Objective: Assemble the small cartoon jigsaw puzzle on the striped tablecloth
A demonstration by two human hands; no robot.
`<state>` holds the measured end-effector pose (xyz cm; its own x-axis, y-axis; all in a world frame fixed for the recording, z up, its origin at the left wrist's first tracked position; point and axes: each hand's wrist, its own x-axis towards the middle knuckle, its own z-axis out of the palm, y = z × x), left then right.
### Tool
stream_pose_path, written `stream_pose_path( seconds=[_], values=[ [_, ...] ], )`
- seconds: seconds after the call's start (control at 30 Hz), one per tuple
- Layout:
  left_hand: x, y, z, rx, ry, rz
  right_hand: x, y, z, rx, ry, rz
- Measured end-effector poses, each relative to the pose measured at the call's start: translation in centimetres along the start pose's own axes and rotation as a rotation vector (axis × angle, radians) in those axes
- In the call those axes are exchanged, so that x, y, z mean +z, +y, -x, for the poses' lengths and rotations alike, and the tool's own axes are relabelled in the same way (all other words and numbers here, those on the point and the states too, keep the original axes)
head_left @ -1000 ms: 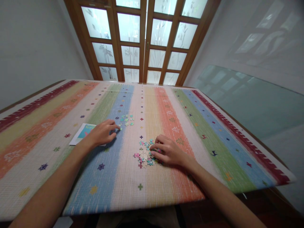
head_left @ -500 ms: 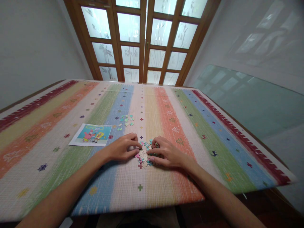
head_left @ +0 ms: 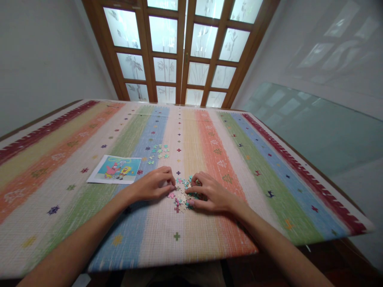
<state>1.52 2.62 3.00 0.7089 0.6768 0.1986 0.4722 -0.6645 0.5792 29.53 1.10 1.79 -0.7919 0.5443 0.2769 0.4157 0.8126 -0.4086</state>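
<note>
A pile of puzzle pieces [head_left: 183, 194] at mid-counter is flanked by both hands: left hand [head_left: 152, 185] at 9 o'clock, right hand [head_left: 209, 192] at 3 o'clock, fingers curled onto pieces (whether either grip is pinching cannot be told).

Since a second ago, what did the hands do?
The left hand left the picture card and slid right to the pile of puzzle pieces, uncovering the card. The right hand stayed on the pile. The small group of pieces further back and the striped tablecloth did not move.
</note>
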Motion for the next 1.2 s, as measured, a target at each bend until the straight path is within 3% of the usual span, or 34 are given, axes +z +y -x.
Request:
stream_pose_path(
  seconds=[0.13,0.37,0.53,0.7,0.83,1.13,1.2],
  values=[
    [-0.8,-1.0,0.3,-0.004,0.093,-0.177,0.0,0.0,0.0,-0.01,0.01,-0.01],
    [-1.4,-1.4,0.8,0.004,0.027,-0.225,0.0,0.0,-0.1,-0.015,0.009,-0.023],
    [0.5,0.3,-0.1,-0.015,0.138,-0.081,-0.3,0.0,0.0,-0.012,0.046,-0.027],
    [2.6,1.7,-0.8,-0.02,0.033,-0.082,-0.6,0.3,0.1,-0.025,0.163,0.01],
    [3.1,1.8,-0.8,-0.025,0.006,-0.07,-0.4,0.6,0.1,-0.023,0.17,0.034],
    [0.9,0.6,-0.6,-0.078,0.112,-0.086,-0.4,0.5,0.1,0.004,0.16,0.02],
    [0.2,0.2,-0.3,-0.078,0.078,-0.113,-0.4,0.5,0.0,0.001,0.169,0.013]
  ],
)
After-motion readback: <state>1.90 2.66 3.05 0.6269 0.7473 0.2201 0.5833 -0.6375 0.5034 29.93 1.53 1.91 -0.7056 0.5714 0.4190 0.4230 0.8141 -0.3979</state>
